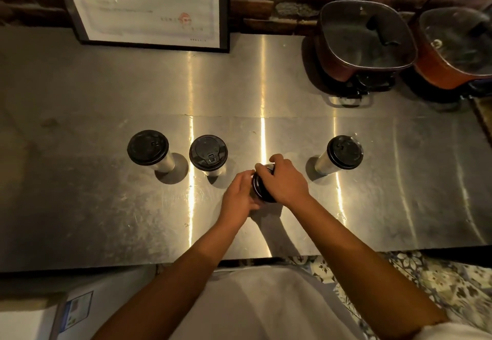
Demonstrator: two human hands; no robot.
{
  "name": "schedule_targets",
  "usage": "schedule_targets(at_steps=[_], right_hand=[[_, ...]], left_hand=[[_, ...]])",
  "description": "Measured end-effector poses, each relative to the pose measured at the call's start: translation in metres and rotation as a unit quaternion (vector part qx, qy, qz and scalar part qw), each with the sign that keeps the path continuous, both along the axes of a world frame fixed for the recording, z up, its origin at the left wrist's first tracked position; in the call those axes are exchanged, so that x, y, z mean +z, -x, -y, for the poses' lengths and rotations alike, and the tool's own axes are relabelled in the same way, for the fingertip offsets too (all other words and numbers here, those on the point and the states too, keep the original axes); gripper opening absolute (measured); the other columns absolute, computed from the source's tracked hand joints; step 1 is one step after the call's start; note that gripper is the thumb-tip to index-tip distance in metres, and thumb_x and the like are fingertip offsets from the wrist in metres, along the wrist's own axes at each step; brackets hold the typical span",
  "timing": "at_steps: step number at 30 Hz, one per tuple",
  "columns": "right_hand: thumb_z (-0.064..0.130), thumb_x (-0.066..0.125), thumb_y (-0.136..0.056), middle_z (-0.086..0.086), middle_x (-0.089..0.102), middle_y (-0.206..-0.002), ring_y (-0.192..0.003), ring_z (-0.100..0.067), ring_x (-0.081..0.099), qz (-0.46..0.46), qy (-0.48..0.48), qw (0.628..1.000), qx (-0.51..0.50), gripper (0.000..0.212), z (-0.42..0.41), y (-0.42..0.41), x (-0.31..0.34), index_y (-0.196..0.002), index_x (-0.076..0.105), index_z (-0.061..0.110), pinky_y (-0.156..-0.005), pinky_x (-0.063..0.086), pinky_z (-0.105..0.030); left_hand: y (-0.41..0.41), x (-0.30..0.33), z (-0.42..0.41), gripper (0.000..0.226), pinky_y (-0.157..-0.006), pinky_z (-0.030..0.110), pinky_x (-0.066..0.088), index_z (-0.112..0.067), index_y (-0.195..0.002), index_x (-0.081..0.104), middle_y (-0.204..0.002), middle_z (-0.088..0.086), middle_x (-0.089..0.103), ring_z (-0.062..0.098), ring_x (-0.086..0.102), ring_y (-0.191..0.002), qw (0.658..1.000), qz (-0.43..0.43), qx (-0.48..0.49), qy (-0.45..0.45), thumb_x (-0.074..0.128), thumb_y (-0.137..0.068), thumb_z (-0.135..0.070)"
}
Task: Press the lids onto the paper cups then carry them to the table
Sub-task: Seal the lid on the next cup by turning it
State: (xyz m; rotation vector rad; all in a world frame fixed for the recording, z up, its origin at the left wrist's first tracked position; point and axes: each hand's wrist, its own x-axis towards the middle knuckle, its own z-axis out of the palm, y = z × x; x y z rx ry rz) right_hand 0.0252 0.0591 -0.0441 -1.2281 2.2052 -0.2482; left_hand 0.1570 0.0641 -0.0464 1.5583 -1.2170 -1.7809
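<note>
Three paper cups with black lids stand on the steel counter: one at the left, one beside it, and one at the right. A further cup sits in the middle under my hands; only its black lid shows. My left hand grips the cup's left side. My right hand lies over the lid with fingers curled round its far rim.
A framed document leans against the brick wall at the back left. Two red pots with glass lids stand at the back right. The counter's front edge runs just before my body.
</note>
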Motion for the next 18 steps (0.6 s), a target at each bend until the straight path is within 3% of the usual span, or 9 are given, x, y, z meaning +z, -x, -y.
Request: schedule_targets(at_steps=[2, 4, 6, 8, 10, 13, 16, 18], right_hand=[[0.064, 0.048, -0.093, -0.007, 0.064, -0.124, -0.103, -0.028, 0.066, 0.044, 0.001, 0.999, -0.024, 0.053, -0.004, 0.005, 0.005, -0.128, 0.052, 0.024, -0.091, 0.057, -0.046], [0.056, 0.053, -0.094, -0.003, 0.066, -0.111, -0.097, -0.024, 0.064, 0.095, 0.016, 0.993, -0.064, 0.038, -0.011, 0.011, 0.019, -0.116, 0.053, 0.025, -0.090, 0.058, -0.043], [0.050, 0.056, -0.097, 0.003, 0.063, -0.101, -0.100, -0.022, 0.063, 0.150, 0.048, 0.982, -0.102, 0.029, -0.015, 0.019, 0.040, -0.111, 0.058, 0.025, -0.091, 0.058, -0.041], [0.047, 0.056, -0.099, 0.008, 0.062, -0.098, -0.107, -0.025, 0.063, 0.216, 0.081, 0.963, -0.136, 0.024, -0.019, 0.026, 0.067, -0.107, 0.065, 0.026, -0.096, 0.055, -0.042], [0.047, 0.056, -0.099, 0.005, 0.066, -0.100, -0.111, -0.029, 0.065, 0.316, 0.106, 0.921, -0.201, 0.022, -0.025, 0.031, 0.094, -0.099, 0.068, 0.028, -0.095, 0.052, -0.043], [0.054, 0.058, -0.094, -0.012, 0.072, -0.099, -0.104, -0.033, 0.068, 0.441, 0.127, 0.849, -0.262, 0.037, -0.036, 0.027, 0.129, -0.095, 0.070, 0.019, -0.091, 0.051, -0.047], [0.057, 0.052, -0.096, -0.013, 0.076, -0.113, -0.116, -0.038, 0.069, 0.466, 0.170, 0.833, -0.244, 0.040, -0.043, 0.018, 0.148, -0.101, 0.076, 0.026, -0.096, 0.053, -0.054], [0.056, 0.048, -0.099, -0.002, 0.073, -0.123, -0.119, -0.028, 0.068, 0.451, 0.221, 0.842, -0.196, 0.031, -0.050, 0.013, 0.160, -0.112, 0.072, 0.041, -0.092, 0.055, -0.043]], left_hand=[[-0.002, -0.002, 0.000, 0.028, -0.085, 0.050, 0.063, -0.027, -0.129, 0.060, -0.121, 0.002, 0.069, 0.037, 0.076, -0.088, 0.997, -0.017, 0.033, -0.065, 0.041, -0.109, -0.032], [-0.005, 0.001, -0.002, 0.026, -0.092, 0.054, 0.059, -0.028, -0.120, 0.066, -0.107, 0.005, 0.077, 0.037, 0.076, -0.088, 0.998, -0.022, 0.000, -0.054, 0.043, -0.108, -0.025], [-0.009, 0.016, -0.001, 0.028, -0.092, 0.042, 0.060, -0.032, -0.116, 0.069, -0.109, 0.009, 0.076, 0.029, 0.074, -0.097, 0.998, -0.003, -0.051, 0.022, 0.045, -0.107, -0.020], [-0.016, 0.035, 0.007, 0.027, -0.092, 0.027, 0.052, -0.034, -0.115, 0.071, -0.114, -0.005, 0.073, 0.014, 0.067, -0.109, 0.987, 0.041, -0.090, 0.128, 0.052, -0.104, -0.020], [-0.026, 0.056, 0.019, 0.025, -0.092, 0.025, 0.050, -0.038, -0.114, 0.072, -0.114, -0.017, 0.071, 0.006, 0.063, -0.113, 0.970, 0.047, -0.115, 0.208, 0.057, -0.102, -0.024], [-0.037, 0.097, 0.024, 0.021, -0.076, 0.020, 0.057, -0.045, -0.115, 0.065, -0.109, -0.028, 0.067, 0.001, 0.065, -0.109, 0.969, -0.022, -0.153, 0.195, 0.056, -0.102, -0.031], [-0.041, 0.128, 0.021, 0.017, -0.066, 0.015, 0.056, -0.045, -0.111, 0.060, -0.096, -0.038, 0.065, -0.011, 0.064, -0.100, 0.965, -0.061, -0.127, 0.221, 0.057, -0.096, -0.038], [-0.040, 0.143, 0.020, 0.021, -0.067, 0.016, 0.057, -0.043, -0.107, 0.062, -0.098, -0.035, 0.066, -0.008, 0.065, -0.101, 0.961, -0.051, -0.095, 0.256, 0.057, -0.088, -0.049]])
